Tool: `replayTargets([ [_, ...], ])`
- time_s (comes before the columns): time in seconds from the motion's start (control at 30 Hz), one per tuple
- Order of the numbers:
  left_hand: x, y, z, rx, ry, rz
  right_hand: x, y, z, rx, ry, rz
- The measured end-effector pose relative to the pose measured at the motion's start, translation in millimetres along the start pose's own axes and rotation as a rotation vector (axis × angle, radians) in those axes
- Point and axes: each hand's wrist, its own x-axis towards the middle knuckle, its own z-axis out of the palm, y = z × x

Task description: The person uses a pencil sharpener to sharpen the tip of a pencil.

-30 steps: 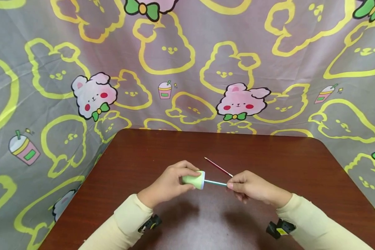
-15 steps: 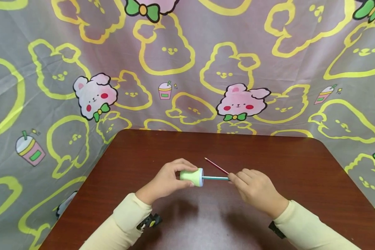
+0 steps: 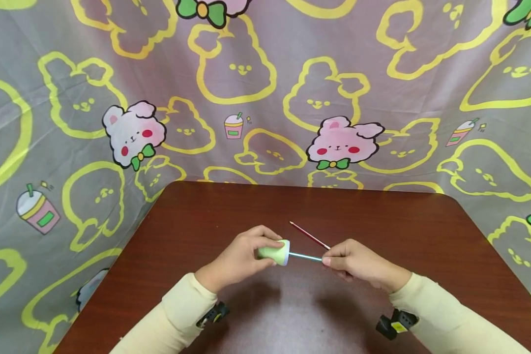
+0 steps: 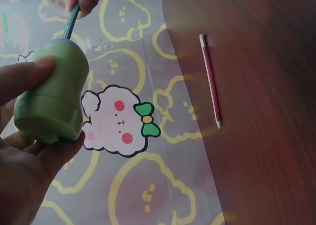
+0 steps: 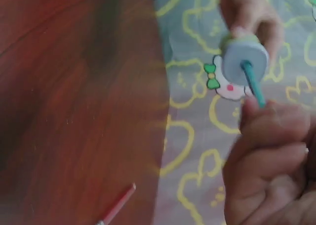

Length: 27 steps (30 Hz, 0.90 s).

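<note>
My left hand [image 3: 243, 255] grips a light green pencil sharpener [image 4: 54, 91] with a pale bluish-white end face, held above the table. A teal pencil [image 3: 305, 256] runs into the hole in that face, seen clearly in the right wrist view. The pencil's other end is pinched between thumb and fingers of my right hand [image 3: 358, 263]; that end is hidden in the hand. The tip inside the sharpener is hidden too. Beyond my right hand, a red pencil [image 3: 309, 235] lies on the table, its sharpened point toward the far left.
The brown wooden table [image 3: 212, 206] has rounded far corners. A grey cloth [image 3: 265, 113] with yellow cartoon outlines and bunny faces hangs behind and along both sides of it.
Half a second ago my right hand was rolled over with its back up; now it has turned back, thumb showing. The sharpener tilts slightly in my left hand. The red pencil stays put.
</note>
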Motion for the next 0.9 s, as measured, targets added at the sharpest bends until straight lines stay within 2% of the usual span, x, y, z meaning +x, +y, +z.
replayTargets([
  [0.07, -0.2, 0.5, 0.8, 0.01, 0.0, 0.008, 0.3, -1, -3, 0.095, -0.059, 0.104],
  [0.1, -0.3, 0.7, 1.1, 0.004, 0.0, 0.002, 0.1, -1, -3, 0.076, -0.061, 0.113],
  [0.17, -0.6, -0.2, 1.9, -0.017, 0.011, -0.018, -0.8, 1, -4, -0.055, -0.024, 0.078],
  [0.23, -0.2, -1.0, 2.0, -0.048, 0.028, -0.05, -2.8, 2, -3, -0.215, 0.064, 0.021],
  [0.33, 0.9, -2.5, 0.8, -0.098, 0.053, -0.106, -5.5, 7, 1, -0.515, 0.257, -0.171],
  [0.47, 2.2, -2.8, -2.5, -0.158, 0.069, -0.172, -2.9, 13, 6, -0.844, 0.532, -0.533],
  [0.53, 2.3, -3.2, -3.1, -0.181, 0.068, -0.188, 1.1, 14, 8, -0.921, 0.619, -0.703],
  [0.63, 2.6, -1.9, -3.0, -0.193, 0.057, -0.198, 6.1, 16, 11, -0.955, 0.691, -0.846],
  [0.7, 2.5, -1.6, -1.9, -0.193, 0.047, -0.191, 7.0, 17, 12, -0.946, 0.702, -0.86],
  [0.77, 2.7, -0.3, -1.0, -0.168, 0.036, -0.168, 5.7, 17, 14, -0.911, 0.669, -0.814],
  [0.87, 1.8, -0.5, 1.0, -0.104, 0.022, -0.11, 1.3, 15, 13, -0.797, 0.53, -0.649],
  [0.9, 1.5, -0.4, 1.8, -0.082, 0.014, -0.092, -0.4, 13, 12, -0.703, 0.43, -0.557],
])
